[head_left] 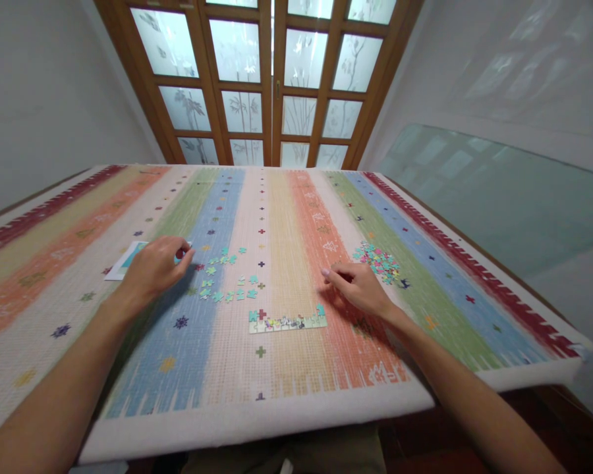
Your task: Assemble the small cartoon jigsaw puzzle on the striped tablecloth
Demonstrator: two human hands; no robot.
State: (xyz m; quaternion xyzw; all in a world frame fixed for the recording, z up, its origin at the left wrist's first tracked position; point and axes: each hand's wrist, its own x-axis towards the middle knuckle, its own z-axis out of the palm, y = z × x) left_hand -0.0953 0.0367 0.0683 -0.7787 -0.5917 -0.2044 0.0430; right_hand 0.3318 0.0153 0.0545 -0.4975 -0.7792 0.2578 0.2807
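Observation:
My left hand [158,263] is above the left side of the table, over a white-edged picture card [127,258] that it partly covers. Its fingers are curled, thumb close to the forefinger; whether anything is between them I cannot make out. Over the orange stripe, my right hand [358,286] has thumb and forefinger pinched together, and no piece shows clearly there. Between the hands lies a joined strip of jigsaw pieces [289,322], with a piece standing up at each end. Loose turquoise and green jigsaw pieces [230,295] are spread beyond it, nearer my left hand.
A heap of mixed jigsaw pieces [379,261] lies just beyond my right hand. A striped tablecloth [286,230] covers the table, its front edge close to my body. Wood-framed glass doors [271,85] stand behind, and a glass panel [494,184] leans at the right wall.

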